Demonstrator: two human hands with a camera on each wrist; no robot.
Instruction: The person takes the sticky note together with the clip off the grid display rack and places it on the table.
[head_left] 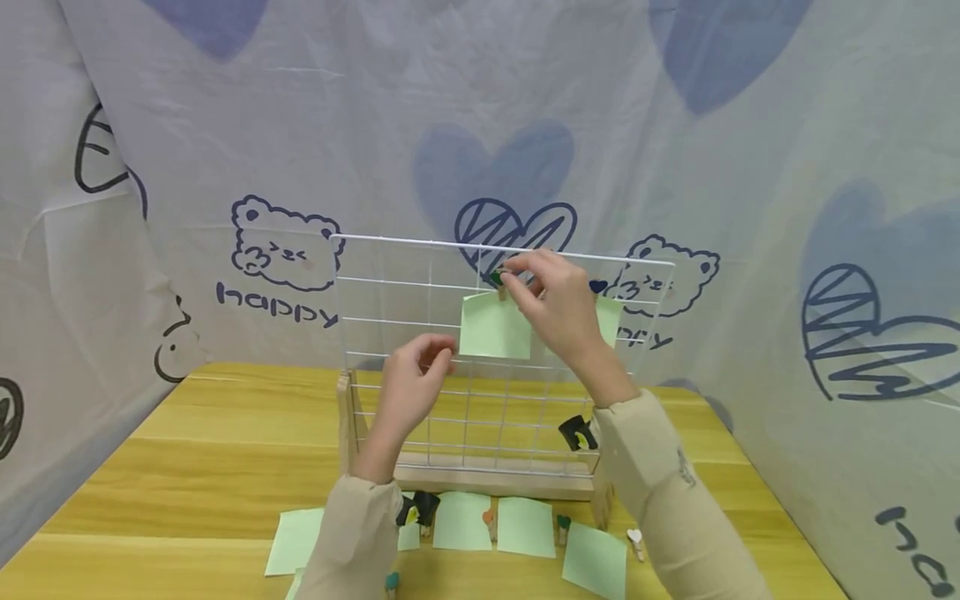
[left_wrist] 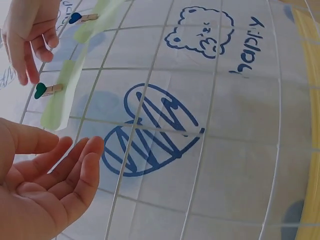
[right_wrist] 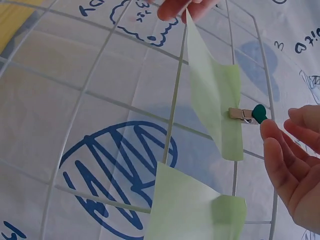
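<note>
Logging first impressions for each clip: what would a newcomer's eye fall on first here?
The white wire grid standing upright on the wooden table, and the green note pegged to it. The right hand is at the green-headed peg, and more green notes lie before the stand.

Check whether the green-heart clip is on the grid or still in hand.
On the grid: the clip pins the green note to a wire, fingertips just off it.

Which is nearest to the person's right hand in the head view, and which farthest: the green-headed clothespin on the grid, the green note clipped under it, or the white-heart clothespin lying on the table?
From the right hand, in the head view:
1. Green-headed clothespin: at the fingertips, up on the wire grid.
2. Clipped green note: just below and left of the hand.
3. White-heart clothespin: far below, on the table, at the right.
</note>
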